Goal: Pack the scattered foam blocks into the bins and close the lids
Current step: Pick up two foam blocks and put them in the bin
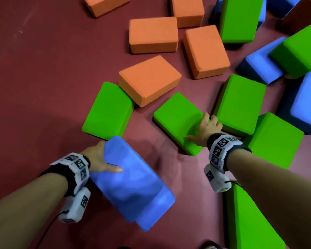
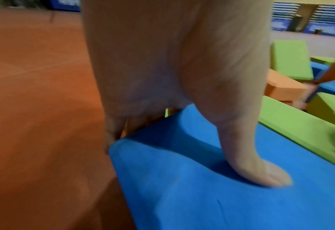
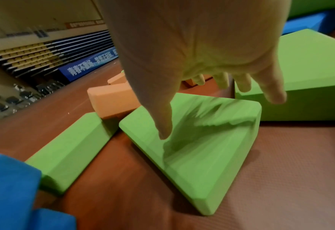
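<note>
The blue block (image 1: 133, 182) is gripped by the left hand (image 1: 99, 159), thumb pressed on its top face and the fingers tucked under its far edge, so that it is carried clear of the floor (image 1: 34, 78). The right hand (image 1: 206, 129) is spread open above the green block (image 1: 180, 121), thumb toward the near side and fingers reaching over the far edge; whether the fingertips already touch cannot be told (the wrist view is blurred there).

For a sound pick, the fingers would best be hooked over the far edge and the thumb set on the near face before any lift, since soft foam probably gives under a light pinch. The carried block should be kept level so that it does not slide from a one-handed hold.

Just beside the target, on its right, a second green block (image 1: 239, 105) lies, leaving the fingers a narrow gap. An orange block (image 1: 149, 79) leans on another green block (image 1: 108, 110) to the left. More orange, green and blue blocks lie farther off. No bin is in view.
</note>
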